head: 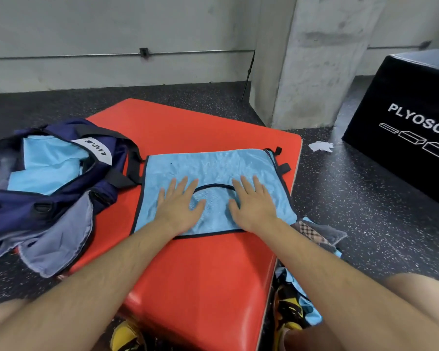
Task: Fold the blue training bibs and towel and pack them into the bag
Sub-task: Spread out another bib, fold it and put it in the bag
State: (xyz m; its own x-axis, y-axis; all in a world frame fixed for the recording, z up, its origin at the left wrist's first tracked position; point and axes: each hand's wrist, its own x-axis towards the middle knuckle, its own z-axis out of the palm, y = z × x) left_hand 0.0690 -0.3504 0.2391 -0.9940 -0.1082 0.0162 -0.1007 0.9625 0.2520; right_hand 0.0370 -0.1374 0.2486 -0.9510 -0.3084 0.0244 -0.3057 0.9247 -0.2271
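Bib (213, 168) flat on red mat (188, 122) | left hand (179, 207), right hand (251, 206) | both grips flat-fingered, pressing it

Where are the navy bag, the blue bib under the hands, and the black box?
navy bag (15, 209), head view, navy side fabric.
blue bib (213, 165), head view, bare mesh near its far edge.
black box (403, 84), head view, front face above the lettering.

Item one: a light-blue mesh training bib with dark piping (213, 165). We find it spread flat on the red padded mat (188, 122), neckline curve uppermost, with stacked layers showing at its right edge.

Item two: a navy fabric bag with black straps and a white label (107, 171). It lies open at the mat's left edge, and we see folded light-blue cloth (46, 173) inside.
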